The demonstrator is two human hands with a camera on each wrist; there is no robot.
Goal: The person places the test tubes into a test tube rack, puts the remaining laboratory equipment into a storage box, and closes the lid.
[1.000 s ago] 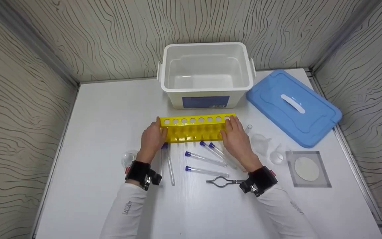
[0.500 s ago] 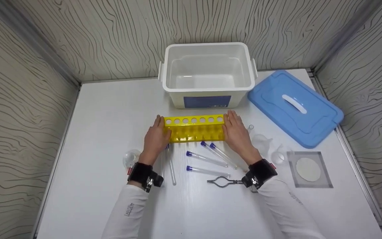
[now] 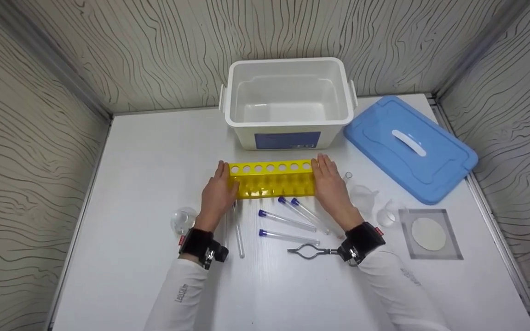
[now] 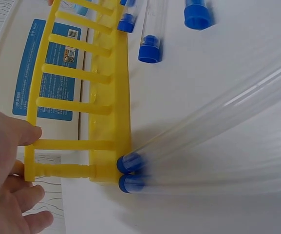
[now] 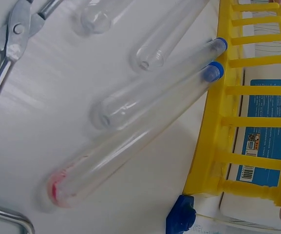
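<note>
A yellow test tube rack (image 3: 276,185) stands in the middle of the white table, its row of round holes on top. My left hand (image 3: 214,195) grips its left end, the thumb on the near side. At the right end, my right hand (image 3: 331,191) holds the rack with fingers along its top edge. In the left wrist view, the left fingers (image 4: 21,195) curl at the rack's end bar. Capped tubes lie before the rack, including a test tube (image 3: 288,220) with a blue cap. One tube (image 5: 130,146) has a reddish stain at its rounded end.
Behind the rack stands a white bin (image 3: 288,123) with its blue lid (image 3: 435,170) lying at the right. Metal tongs (image 3: 308,251) lie near the right wrist. A clear flask (image 3: 183,220) is at the left; a funnel (image 3: 361,196) and filter paper (image 3: 428,233) are at the right.
My left hand has shifted slightly right over the rack's left end. My right hand's fingers have resettled at the right end, and its thumb no longer shows in front.
</note>
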